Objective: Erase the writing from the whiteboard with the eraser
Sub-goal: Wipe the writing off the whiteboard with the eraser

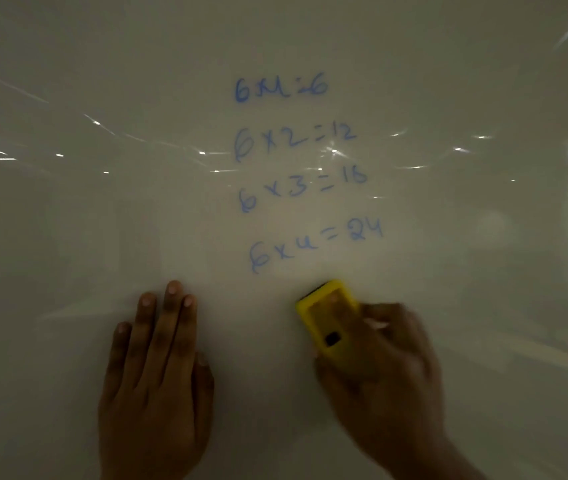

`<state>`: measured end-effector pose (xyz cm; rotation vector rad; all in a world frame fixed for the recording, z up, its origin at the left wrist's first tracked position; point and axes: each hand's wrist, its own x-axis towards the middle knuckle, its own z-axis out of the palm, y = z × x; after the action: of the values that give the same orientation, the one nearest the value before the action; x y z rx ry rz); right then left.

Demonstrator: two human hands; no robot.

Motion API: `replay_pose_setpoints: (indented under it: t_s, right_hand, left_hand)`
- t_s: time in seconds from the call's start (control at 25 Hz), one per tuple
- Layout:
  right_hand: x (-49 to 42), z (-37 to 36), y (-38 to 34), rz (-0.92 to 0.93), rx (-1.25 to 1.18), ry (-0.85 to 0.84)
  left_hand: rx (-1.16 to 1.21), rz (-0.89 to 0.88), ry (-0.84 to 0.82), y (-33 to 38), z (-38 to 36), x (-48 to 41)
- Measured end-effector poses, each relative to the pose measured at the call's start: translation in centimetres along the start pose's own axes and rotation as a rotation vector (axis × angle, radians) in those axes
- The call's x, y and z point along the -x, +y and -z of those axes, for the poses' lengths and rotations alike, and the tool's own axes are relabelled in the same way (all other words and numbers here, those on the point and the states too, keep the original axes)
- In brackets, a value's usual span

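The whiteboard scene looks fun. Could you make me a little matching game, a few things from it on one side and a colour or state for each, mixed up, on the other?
Things:
1. eraser
2. writing
3. left hand
4. right hand

States:
A. blue, four lines of sums
B. lying flat on the whiteboard, fingers together
C. yellow, just below the bottom sum
D. gripping the eraser

Pairs: 1-C, 2-A, 3-B, 4-D
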<state>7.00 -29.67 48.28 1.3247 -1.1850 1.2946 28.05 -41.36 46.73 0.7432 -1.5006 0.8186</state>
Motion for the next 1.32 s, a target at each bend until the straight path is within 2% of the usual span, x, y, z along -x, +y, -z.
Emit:
replay_pose_setpoints:
  t_s: [0.08, 0.12, 0.24, 0.32, 0.4, 0.52, 0.6, 0.64, 0.76, 0.8, 0.88, 1.0, 1.08, 1.16, 1.28, 1.32]
  right_hand:
    - [-1.0, 0.4, 0.8, 0.104, 0.059, -0.049]
    - [-2.1, 0.8, 1.9, 0.052, 0.075, 0.004]
    - [-6.6, 2.3, 4.6, -0.281, 0.067, 0.244]
    - [-8.3, 1.9, 3.8, -0.328, 0.067, 0.276]
    - [-8.0, -0.3, 0.1, -0.170, 0.052, 0.201]
    - [-5.2, -3.3, -6.1, 0.179, -0.003, -0.034]
    - [-4.5, -3.0, -5.9, 0.234, 0.020, -0.068]
    - [-4.8, -2.4, -4.5, 0.161, 0.036, -0.017]
    - [-6.9, 0.0, -0.1, -0.238, 0.046, 0.189]
    - [-7.5, 0.1, 0.2, -0.291, 0.027, 0.218]
    - [-8.0, -1.3, -2.2, -0.217, 0.019, 0.192]
    - [-6.3, -3.7, -7.1, 0.097, -0.015, 0.034]
    - [-6.2, -3.4, -6.1, 0.199, 0.016, -0.033]
    - [-7.3, -1.7, -1.8, 0.079, 0.103, 0.057]
    - [-11.4, 1.5, 4.7, -0.305, 0.130, 0.278]
    - [-12.8, 2.0, 5.5, -0.383, 0.132, 0.318]
  left_hand:
    - [-0.006, -0.005, 0.005, 0.1, 0.0, 0.0]
    - [-0.007, -0.002, 0.014, 0.1, -0.1, 0.0]
    - [-0.007, 0.009, 0.033, 0.2, -0.3, 0.1]
    - [0.001, 0.014, 0.044, 0.2, -0.4, 0.2]
    - [-0.002, 0.012, 0.048, 0.1, -0.5, 0.1]
    - [-0.005, -0.022, 0.035, -0.1, -0.2, 0.0]
    - [-0.006, -0.040, 0.020, -0.4, 0.1, -0.1]
    - [-0.004, -0.042, 0.019, -0.3, 0.2, -0.1]
    - [-0.009, -0.017, 0.018, 0.0, 0.1, 0.0]
    - [-0.008, -0.008, 0.015, 0.1, 0.1, 0.1]
    - [-0.011, 0.014, 0.018, 0.0, 0.0, 0.1]
    - [-0.040, 0.016, 0.028, 0.4, 0.2, -0.1]
    - [-0.049, 0.000, 0.023, 0.4, 0.3, -0.2]
    - [-0.062, 0.003, 0.023, 0.1, 0.0, -0.1]
    - [-0.115, 0.033, 0.011, 0.3, -0.5, -0.1]
    - [-0.121, 0.031, 0.008, 0.4, -0.5, -0.1]
